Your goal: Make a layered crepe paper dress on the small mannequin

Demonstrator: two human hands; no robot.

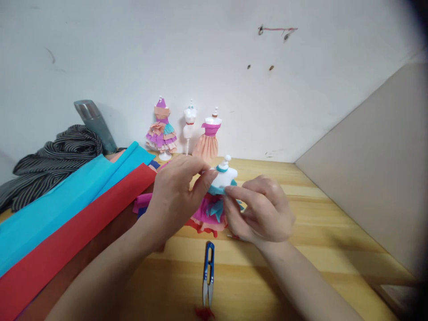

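Observation:
Between my hands stands a small white dress form with a teal band at its neck. A teal paper strip wraps its chest, above a layered skirt of magenta, peach and red with teal pieces. My left hand is closed at the form's left side, thumb and fingers pinching near its shoulder and the strip. My right hand pinches the strip at the front of the chest with thumb and forefinger. Blue-handled thread snips lie on the table below, blades toward me.
Several crepe paper sheets lie at left, including blue and red, beside a striped cloth and a leaning bottle. Three small dress forms stand against the wall. Red scraps lie at the near edge.

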